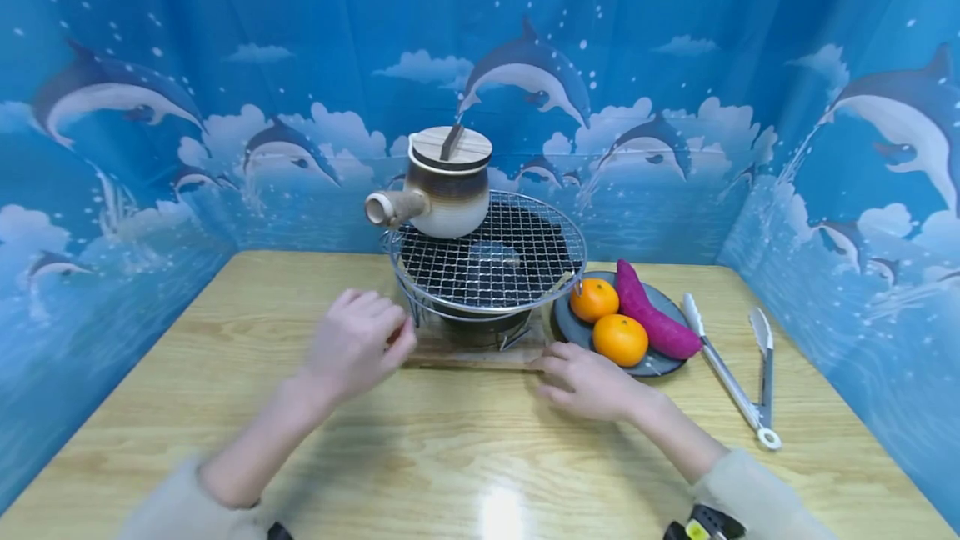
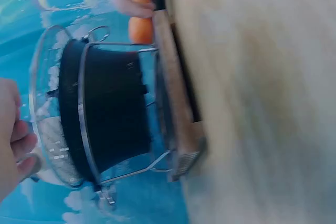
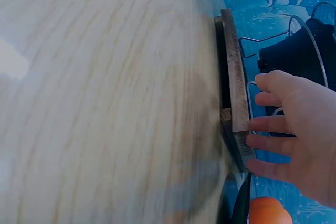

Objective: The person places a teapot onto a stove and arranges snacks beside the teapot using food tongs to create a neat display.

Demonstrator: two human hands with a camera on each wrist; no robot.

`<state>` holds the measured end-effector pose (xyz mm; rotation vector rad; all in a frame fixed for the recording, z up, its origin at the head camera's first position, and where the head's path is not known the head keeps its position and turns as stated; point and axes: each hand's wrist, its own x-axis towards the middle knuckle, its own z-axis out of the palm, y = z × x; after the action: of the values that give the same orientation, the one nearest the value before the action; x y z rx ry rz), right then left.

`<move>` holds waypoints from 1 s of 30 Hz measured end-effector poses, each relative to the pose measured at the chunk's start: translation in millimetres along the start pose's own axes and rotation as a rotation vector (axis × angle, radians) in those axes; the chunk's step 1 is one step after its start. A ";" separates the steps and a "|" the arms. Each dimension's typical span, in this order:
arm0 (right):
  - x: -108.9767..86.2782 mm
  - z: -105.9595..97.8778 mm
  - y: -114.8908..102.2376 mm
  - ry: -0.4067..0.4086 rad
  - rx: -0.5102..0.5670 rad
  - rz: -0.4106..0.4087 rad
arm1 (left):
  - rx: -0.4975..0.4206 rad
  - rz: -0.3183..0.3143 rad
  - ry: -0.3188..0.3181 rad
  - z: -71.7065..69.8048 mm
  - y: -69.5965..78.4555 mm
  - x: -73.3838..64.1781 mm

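My left hand hovers just left of the tabletop grill, fingers loosely curled round nothing. At the right end of the wooden board under the grill, my right hand has its fingertips on or right beside the corner, fingers spread in the right wrist view. The grill is a dark pot-shaped stove in a wire stand, topped by a round wire mesh. Toward the back left of the mesh sits a brown-and-cream side-handled teapot with a wooden lid.
Close to my right hand, a dark plate carries two oranges and a purple sweet potato. Metal tongs lie spread farther right. A blue dolphin-print curtain borders the wooden table at the back and sides.
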<state>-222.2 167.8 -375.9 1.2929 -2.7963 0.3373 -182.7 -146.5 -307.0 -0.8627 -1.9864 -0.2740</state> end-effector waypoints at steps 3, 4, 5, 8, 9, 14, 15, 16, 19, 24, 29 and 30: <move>-3.7 -6.0 -0.2 -0.024 0.066 0.031 | -0.006 -0.051 -0.180 7.8 4.0 -12.5; -4.7 -7.7 -0.2 -0.022 0.079 0.035 | -0.007 -0.066 -0.233 10.9 4.5 -16.2; -5.7 -9.3 -0.1 -0.018 0.093 0.039 | -0.009 -0.079 -0.283 13.8 4.8 -19.6; -9.2 -12.9 0.5 0.002 0.111 0.047 | -0.025 -0.118 -0.389 23.2 2.6 -29.3; -10.3 -14.0 0.6 0.007 0.117 0.048 | -0.031 -0.125 -0.411 26.3 1.1 -32.1; -17.7 -18.7 4.6 0.017 0.125 0.065 | -0.072 -0.190 -0.502 39.1 -7.2 -43.1; -19.3 -19.9 5.7 0.021 0.124 0.068 | -0.076 -0.201 -0.520 41.4 -8.8 -44.6; -20.9 -21.2 6.8 0.028 0.124 0.071 | -0.077 -0.211 -0.538 43.0 -10.2 -46.0; -25.7 -25.0 10.3 0.057 0.133 0.066 | -0.072 -0.226 -0.586 47.9 -13.6 -49.7; -34.2 -31.3 16.7 0.137 0.154 0.054 | -0.034 -0.213 -0.644 54.6 -17.3 -54.0; -42.5 -37.8 23.6 0.244 0.154 0.085 | -0.001 -0.163 -0.668 59.8 -19.9 -54.8; -44.0 -39.4 24.8 0.258 0.159 0.099 | -0.004 -0.149 -0.673 60.1 -20.1 -54.6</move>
<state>-214.4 224.7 -347.6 1.0501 -2.6620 0.6905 -218.3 -156.2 -382.1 -0.8823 -2.6804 -0.0699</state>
